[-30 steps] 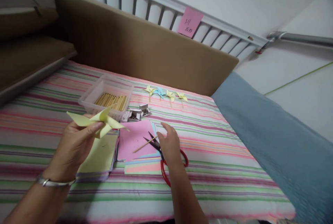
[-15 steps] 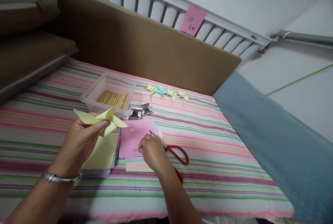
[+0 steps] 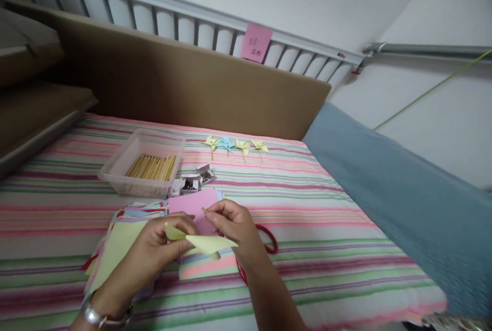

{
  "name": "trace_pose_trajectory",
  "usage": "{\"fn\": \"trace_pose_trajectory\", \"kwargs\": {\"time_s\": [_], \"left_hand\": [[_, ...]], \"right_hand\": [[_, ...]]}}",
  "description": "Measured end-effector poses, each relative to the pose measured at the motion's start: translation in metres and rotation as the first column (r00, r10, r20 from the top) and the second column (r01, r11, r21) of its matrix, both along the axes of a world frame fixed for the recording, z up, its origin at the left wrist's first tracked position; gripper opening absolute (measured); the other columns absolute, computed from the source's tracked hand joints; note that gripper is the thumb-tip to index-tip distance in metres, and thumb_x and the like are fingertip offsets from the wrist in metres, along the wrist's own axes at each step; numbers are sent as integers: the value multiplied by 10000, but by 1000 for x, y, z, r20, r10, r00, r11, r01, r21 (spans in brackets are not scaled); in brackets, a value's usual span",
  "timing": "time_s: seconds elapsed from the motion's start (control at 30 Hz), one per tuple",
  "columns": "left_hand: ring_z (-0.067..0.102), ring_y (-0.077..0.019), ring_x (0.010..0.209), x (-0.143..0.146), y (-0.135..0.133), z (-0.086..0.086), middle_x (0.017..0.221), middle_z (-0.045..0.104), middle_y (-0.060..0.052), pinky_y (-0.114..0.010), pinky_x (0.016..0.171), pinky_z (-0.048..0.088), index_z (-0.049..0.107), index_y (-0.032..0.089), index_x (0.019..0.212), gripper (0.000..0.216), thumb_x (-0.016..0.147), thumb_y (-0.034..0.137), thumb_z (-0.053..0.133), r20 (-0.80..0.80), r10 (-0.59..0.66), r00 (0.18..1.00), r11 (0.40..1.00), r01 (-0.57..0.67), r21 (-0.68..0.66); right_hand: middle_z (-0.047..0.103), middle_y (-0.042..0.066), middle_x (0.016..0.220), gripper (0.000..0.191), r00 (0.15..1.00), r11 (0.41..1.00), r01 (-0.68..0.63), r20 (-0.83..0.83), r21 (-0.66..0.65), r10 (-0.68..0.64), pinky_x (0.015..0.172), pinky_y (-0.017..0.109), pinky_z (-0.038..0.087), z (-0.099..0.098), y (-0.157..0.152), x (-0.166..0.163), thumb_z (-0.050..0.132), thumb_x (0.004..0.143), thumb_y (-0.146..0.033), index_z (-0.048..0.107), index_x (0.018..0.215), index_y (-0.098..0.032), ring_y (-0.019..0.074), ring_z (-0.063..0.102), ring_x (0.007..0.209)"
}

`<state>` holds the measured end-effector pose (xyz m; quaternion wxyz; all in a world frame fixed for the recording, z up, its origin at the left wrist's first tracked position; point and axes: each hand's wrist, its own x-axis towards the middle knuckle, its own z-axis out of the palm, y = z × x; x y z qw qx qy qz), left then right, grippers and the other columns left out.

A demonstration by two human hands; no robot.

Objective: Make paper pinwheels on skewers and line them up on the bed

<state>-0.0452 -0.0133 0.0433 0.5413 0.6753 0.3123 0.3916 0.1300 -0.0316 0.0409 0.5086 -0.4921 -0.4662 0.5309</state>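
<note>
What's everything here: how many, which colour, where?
Folded paper: 1, yellow, lower centre
Thin stick: 1, tan, centre
Paper pinwheels: 4, three yellow, one blue, far side
Plastic tub: 1, clear, back left
Wooden sticks: many, golden, in tub
Small open boxes: 2, white, beside tub
Paper sheets: several, pink-topped, centre
Paper stack: 1, yellow-topped, left
Scissors: 1, red-handled, centre right
Striped cloth: 1, multicoloured, beneath
Flat board: 1, brown, behind
Slatted radiator: 1, white, top
Paper note: 1, pink, on radiator
Wide surface: 1, blue-grey, right
Bulky slabs: 2, brown, left
Bracelet: 1, silver, left wrist
Left hand: 1, bare, holding folded paper
Right hand: 1, bare, pinching thin stick
</note>
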Motion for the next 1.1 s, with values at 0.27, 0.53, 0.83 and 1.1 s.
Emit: {"fn": "trace_pose_trajectory", "kwargs": {"time_s": [0.27, 0.53, 0.83, 1.1], "left_hand": [[612, -196, 782, 2, 4, -6, 767, 668, -51, -290, 724, 457, 725, 212, 725, 91, 779, 208, 652, 14, 46, 999, 986, -48, 161], [633, -178, 799, -4, 2, -7, 799, 693, -10, -308, 813, 455, 729, 255, 791, 114, 760, 166, 667, 53, 152, 987, 932, -162, 323], [635, -174, 842, -6, 0, -5, 852, 698, -17, -291, 819, 459, 732, 257, 798, 128, 764, 154, 665, 90, 189, 978, 928, -207, 310], [643, -162, 844, -7, 0, -6, 845, 712, 7, -274, 837, 443, 727, 271, 782, 112, 764, 173, 676, 93, 190, 977, 942, -208, 265]], "right_hand": [[587, -18, 669, 117, 999, 999, -43, -12, 4, 43, 516, 195, 380, 5, -7, 2, 646, 753, -279, 659, 775, -164, 95, 513, 573], [599, -20, 652, 99, 994, 995, -98, -60, -24, 96, 538, 194, 375, 21, -10, -5, 657, 735, -266, 661, 711, -170, 94, 506, 582], [588, -21, 612, 117, 998, 998, -61, -12, -19, 61, 517, 202, 392, 21, -12, -11, 669, 722, -276, 652, 709, -161, 105, 519, 559], [605, -8, 626, 59, 1000, 1000, -25, 16, 10, 25, 532, 226, 436, 17, -13, -15, 627, 720, -220, 644, 720, -163, 124, 551, 570]]}}
